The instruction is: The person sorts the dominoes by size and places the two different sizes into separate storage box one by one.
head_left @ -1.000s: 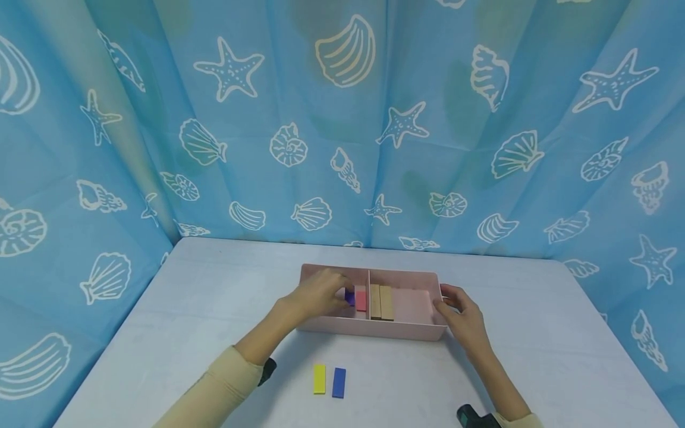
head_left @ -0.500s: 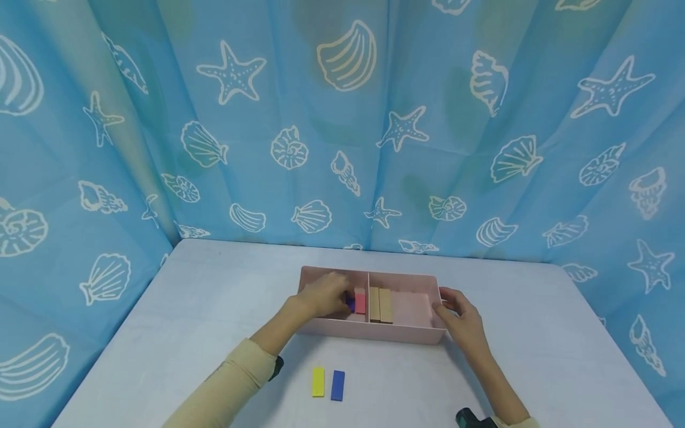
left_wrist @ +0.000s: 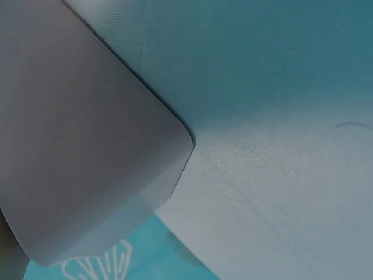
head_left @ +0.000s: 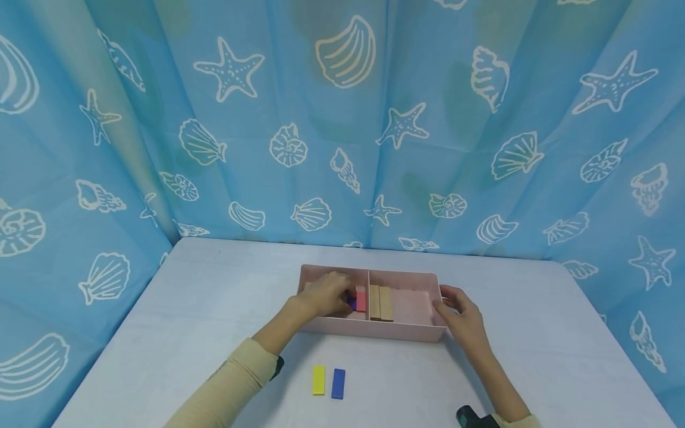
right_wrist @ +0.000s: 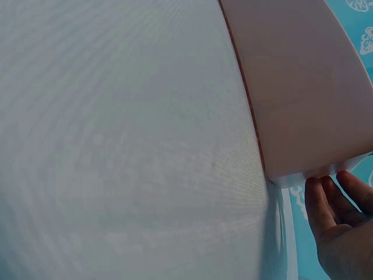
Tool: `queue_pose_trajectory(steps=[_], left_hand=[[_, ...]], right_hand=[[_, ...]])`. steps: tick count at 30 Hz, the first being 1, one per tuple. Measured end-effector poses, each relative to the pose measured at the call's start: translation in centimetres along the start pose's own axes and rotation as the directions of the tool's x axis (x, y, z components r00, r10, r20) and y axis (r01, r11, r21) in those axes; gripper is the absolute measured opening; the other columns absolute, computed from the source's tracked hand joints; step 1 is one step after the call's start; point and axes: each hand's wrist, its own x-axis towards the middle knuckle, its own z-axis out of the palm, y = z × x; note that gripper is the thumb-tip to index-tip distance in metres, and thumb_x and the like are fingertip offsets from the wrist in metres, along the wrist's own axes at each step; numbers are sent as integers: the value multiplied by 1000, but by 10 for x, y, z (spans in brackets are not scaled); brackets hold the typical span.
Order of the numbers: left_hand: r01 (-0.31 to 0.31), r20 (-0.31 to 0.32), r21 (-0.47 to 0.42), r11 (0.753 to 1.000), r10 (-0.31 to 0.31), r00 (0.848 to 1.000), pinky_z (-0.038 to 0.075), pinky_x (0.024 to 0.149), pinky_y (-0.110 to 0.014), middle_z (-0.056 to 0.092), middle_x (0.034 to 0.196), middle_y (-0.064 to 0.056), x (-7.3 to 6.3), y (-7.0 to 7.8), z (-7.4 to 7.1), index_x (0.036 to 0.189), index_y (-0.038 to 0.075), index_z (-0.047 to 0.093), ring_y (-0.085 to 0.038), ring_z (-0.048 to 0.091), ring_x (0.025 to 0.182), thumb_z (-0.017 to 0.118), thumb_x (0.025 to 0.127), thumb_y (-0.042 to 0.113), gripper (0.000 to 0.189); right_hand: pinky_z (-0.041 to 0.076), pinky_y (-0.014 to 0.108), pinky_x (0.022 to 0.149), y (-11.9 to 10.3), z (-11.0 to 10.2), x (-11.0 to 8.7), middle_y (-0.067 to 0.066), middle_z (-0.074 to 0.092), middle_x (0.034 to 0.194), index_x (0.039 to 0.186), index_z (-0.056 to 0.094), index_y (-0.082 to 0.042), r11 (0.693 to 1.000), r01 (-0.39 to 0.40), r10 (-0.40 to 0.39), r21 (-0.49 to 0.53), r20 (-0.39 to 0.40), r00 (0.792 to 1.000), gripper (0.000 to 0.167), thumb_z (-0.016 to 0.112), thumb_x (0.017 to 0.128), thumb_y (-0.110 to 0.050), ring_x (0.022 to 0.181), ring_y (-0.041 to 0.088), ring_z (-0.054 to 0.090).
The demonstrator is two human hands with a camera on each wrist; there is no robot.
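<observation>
A shallow pink box (head_left: pixel 374 329) with a divider stands on the table. My left hand (head_left: pixel 324 294) reaches into its left compartment, fingers curled down and pinching a purple block (head_left: pixel 351 304), most of which the fingers hide. Right beside that block lies a pink-red block (head_left: pixel 361 300), near the divider. At the box's right end, my right hand (head_left: pixel 461 312) grips the end wall, thumb over the rim. The right wrist view shows its fingers (right_wrist: pixel 317 204) against the outside of that wall. In the left wrist view the box's outer wall (left_wrist: pixel 87 134) fills one side, the left hand mostly out of sight.
Two wooden blocks (head_left: pixel 381 304) lie side by side against the divider in the right compartment. On the white table (head_left: pixel 214 297), in front of the box, a yellow block (head_left: pixel 319 380) and a blue block (head_left: pixel 338 384) lie apart. Behind hangs a blue shell-patterned curtain (head_left: pixel 342 119).
My left hand has sunk a little deeper into the left compartment, bringing the purple block close against the pink-red one. My right hand has kept its place on the box's end.
</observation>
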Motion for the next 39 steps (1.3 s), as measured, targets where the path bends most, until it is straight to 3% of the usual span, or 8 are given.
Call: queue_pose_trajectory(steps=[9, 22, 29, 34, 39], left_hand=[[-13, -2, -32, 999, 13, 1000, 52, 71, -17, 67, 90, 3, -1, 1, -2, 107, 9, 74, -9, 58, 78, 81, 85, 17, 24], [10, -11, -53, 999, -10, 1000, 49, 69, -18, 64, 91, 2, -6, 1, -4, 110, 10, 74, -10, 55, 81, 81, 84, 22, 29], [-8, -29, -39, 999, 7, 1000, 50, 70, -17, 67, 91, 2, -7, 2, -5, 108, 11, 75, -9, 56, 80, 82, 84, 21, 27], [-10, -49, -31, 999, 9, 999, 54, 77, -20, 70, 96, 0, -11, 8, -12, 108, 8, 75, -12, 61, 86, 81, 85, 17, 26], [5, -79, -22, 1000, -6, 997, 53, 91, -29, 70, 108, -2, -20, 16, -22, 114, 8, 72, -18, 65, 103, 80, 85, 18, 31]], right_hand=[[35, 50, 112, -3, -4, 1, 16, 46, 147, 144, 44, -4, 999, -23, 22, 25, 45, 999, 50, 59, 101, -25, 133, 33, 44], [38, 53, 109, 0, -2, 1, 16, 49, 145, 142, 46, -4, 1000, 10, -11, 19, 17, 1000, 49, 60, 100, -25, 129, 34, 47], [36, 54, 110, 1, -2, 1, 17, 48, 145, 142, 46, -5, 1000, 16, -16, 23, 26, 1000, 49, 60, 100, -26, 130, 35, 46], [40, 53, 107, 1, 0, 0, 16, 51, 143, 141, 48, -4, 1000, 29, -29, -3, -8, 1000, 49, 59, 100, -28, 128, 33, 49], [37, 53, 110, 2, -2, 1, 16, 49, 145, 142, 47, -5, 1000, 14, -14, 21, 16, 1000, 50, 60, 100, -28, 130, 34, 47]])
